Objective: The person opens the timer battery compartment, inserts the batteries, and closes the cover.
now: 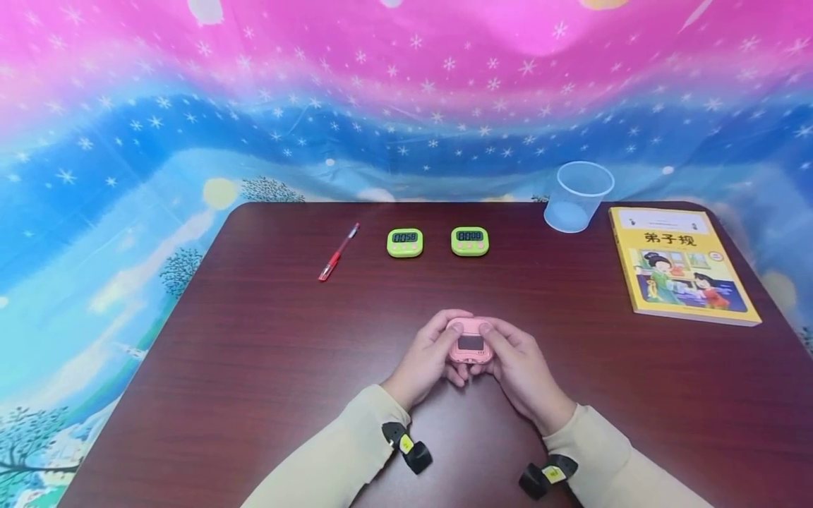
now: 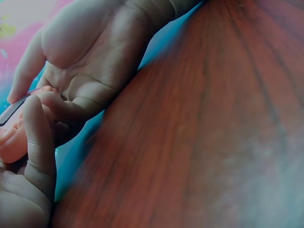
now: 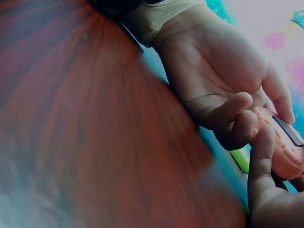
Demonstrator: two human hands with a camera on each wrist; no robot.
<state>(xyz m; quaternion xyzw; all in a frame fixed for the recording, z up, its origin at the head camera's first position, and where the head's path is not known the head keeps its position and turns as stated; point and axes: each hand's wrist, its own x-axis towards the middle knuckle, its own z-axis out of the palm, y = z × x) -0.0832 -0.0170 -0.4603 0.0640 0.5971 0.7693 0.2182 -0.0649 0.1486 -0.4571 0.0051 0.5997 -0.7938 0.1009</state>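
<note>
Both hands hold a small pink timer (image 1: 471,343), rounded like the green ones, with a dark rectangular panel facing up. My left hand (image 1: 424,358) grips its left side, with the thumb on the top face. On the opposite side my right hand (image 1: 522,367) grips it the same way, fingers curled beneath. The wrist views show the pink body (image 3: 286,160) edge-on between the curled fingers of both hands, raised above the table. Beyond the hands lie two green timers, the left one (image 1: 405,243) reading 00:58 and the right one (image 1: 470,241) reading 00:08.
A red pen (image 1: 330,267) lies slanted left of the green timers. At the back right stands a clear plastic cup (image 1: 567,212). A yellow picture-covered book (image 1: 689,282) lies near the right edge of the dark wooden table (image 1: 254,339). A patterned cloth hangs behind.
</note>
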